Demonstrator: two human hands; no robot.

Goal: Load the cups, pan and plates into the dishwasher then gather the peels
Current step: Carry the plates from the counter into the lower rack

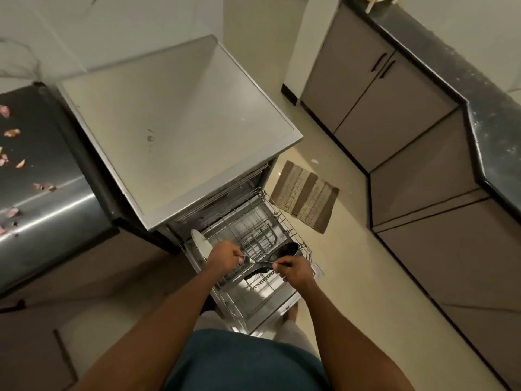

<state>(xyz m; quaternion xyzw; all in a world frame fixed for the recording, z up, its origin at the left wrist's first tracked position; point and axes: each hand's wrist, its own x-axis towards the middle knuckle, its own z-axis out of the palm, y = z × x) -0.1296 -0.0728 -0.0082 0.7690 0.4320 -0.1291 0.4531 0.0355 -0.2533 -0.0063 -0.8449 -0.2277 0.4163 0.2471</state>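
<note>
The dishwasher stands open with its lower wire rack pulled out over the door. A white plate stands on edge at the rack's left side. A black pan lies in the rack, its handle pointing toward me. My left hand pinches one end of a metal spoon above the rack. My right hand pinches the spoon's other end, just over the pan handle. Pink peels lie scattered on the steel counter at the far left.
The steel counter adjoins the dishwasher on the left. A striped mat lies on the floor right of the rack. Grey cabinets under a dark worktop line the right side. Tiled floor lies between.
</note>
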